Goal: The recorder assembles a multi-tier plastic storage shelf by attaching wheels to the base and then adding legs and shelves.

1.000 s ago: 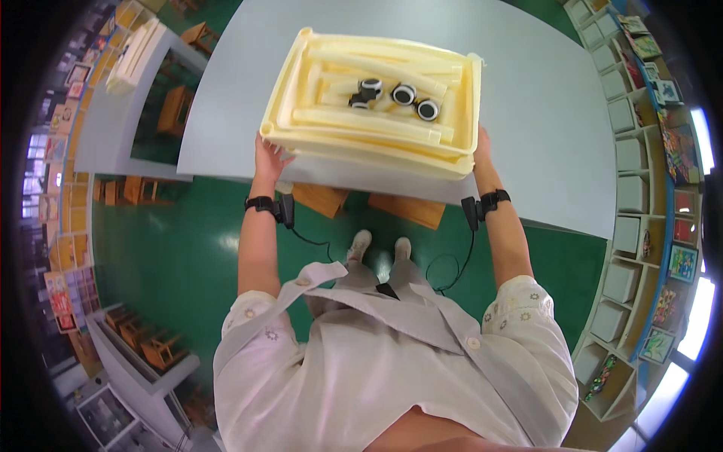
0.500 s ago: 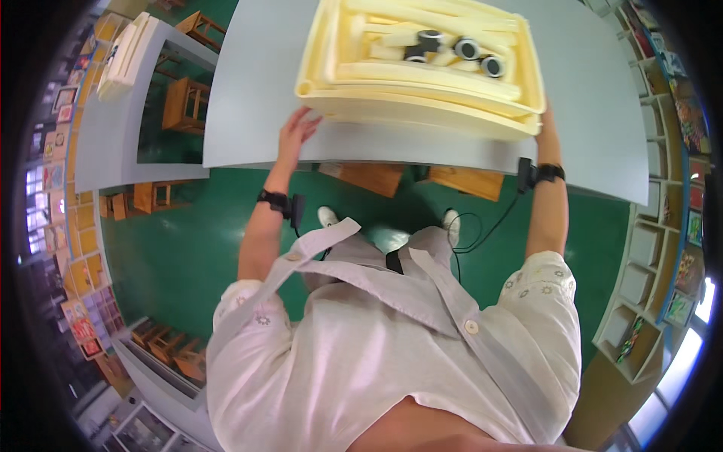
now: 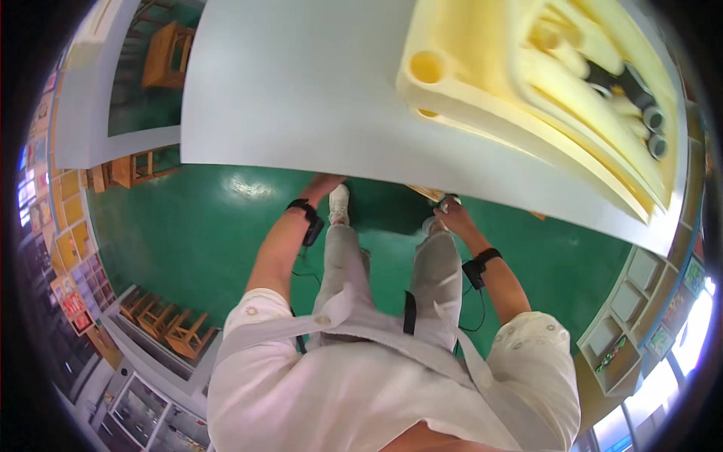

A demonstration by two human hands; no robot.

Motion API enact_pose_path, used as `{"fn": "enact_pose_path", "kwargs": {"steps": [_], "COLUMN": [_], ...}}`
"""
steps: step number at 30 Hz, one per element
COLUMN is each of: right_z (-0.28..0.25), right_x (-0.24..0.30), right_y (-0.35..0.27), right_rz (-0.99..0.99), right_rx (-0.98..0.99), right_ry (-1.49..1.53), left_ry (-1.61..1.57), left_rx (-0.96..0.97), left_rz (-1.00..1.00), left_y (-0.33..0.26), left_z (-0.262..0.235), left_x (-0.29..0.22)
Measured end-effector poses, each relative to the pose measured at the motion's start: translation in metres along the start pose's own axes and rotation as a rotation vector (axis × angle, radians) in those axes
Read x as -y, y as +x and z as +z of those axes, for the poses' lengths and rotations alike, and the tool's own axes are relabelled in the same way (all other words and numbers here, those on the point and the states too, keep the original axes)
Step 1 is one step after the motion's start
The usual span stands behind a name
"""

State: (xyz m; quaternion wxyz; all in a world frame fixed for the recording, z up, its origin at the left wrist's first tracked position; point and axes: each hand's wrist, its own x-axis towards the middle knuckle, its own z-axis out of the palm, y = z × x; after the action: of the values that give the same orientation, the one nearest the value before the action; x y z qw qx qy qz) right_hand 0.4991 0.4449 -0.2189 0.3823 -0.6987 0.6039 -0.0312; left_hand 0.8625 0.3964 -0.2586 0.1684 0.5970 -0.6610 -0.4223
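My left hand reaches down at the table's front edge, above my left white shoe. The tabletop hides part of it, so its fingers do not show clearly. My right hand is low by the same edge, near my right knee. Its fingers are curled around something small and dark that I cannot make out. Just beside them shows a sliver of a wooden stool, mostly hidden under the table. On the grey-white table stands a pale yellow plastic bin, holding yellow parts and several black-and-white wheel-like pieces. Neither hand touches the bin.
Green floor surrounds my feet. Wooden stools stand at the left table, with more at the lower left. White shelves line the right side. A cable hangs from the black band on my right wrist.
My hands have moved from around the yellow bin down to below the table's front edge. The view has shifted, so the bin now appears larger and farther right.
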Motion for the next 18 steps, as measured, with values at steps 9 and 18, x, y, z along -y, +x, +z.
{"fn": "enact_pose_path", "kwargs": {"steps": [9, 18], "right_z": [0.042, 0.058], "right_x": [-0.103, -0.055], "right_y": [0.066, 0.011], "right_rz": [0.456, 0.598], "right_rx": [0.308, 0.342], "right_ry": [-0.061, 0.097], "left_ry": [0.116, 0.062], "left_rx": [-0.039, 0.017], "left_rz": [-0.190, -0.524], "left_y": [0.038, -0.070], "left_z": [0.071, 0.082], "left_x": [0.057, 0.023]}}
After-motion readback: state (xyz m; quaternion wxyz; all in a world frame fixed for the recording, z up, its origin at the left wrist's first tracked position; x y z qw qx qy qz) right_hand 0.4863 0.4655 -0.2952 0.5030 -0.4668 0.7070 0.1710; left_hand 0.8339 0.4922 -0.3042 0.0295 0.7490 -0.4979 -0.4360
